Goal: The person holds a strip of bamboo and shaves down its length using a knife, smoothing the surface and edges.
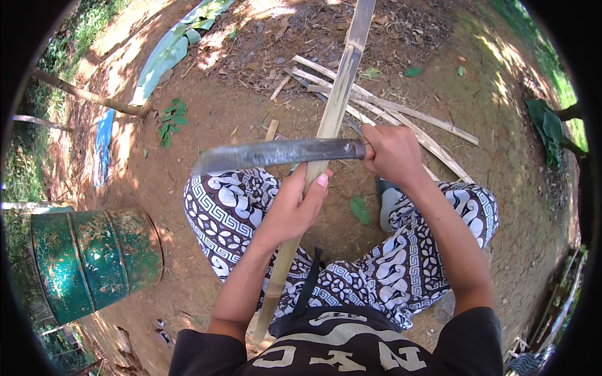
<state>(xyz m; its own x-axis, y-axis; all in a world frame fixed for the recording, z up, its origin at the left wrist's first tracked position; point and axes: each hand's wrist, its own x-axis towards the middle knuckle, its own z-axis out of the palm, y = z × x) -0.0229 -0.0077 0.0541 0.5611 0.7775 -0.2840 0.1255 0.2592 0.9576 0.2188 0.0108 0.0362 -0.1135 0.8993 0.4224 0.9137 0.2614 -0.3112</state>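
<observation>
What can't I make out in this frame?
In the head view:
The machete: tip blurred; handle mostly hidden by the right hand.
The bamboo strip: far end cut off by the top edge; parts covered by the blade and the left hand.
The blue object: too small to identify.

Big pale letters (342, 360) stand in a row on the front of the black shirt (303, 354), low in the middle of the frame. They look upside down. Just above them is a pale curved stripe (345, 333), then a smaller pale mark (338, 318), hard to read.
</observation>
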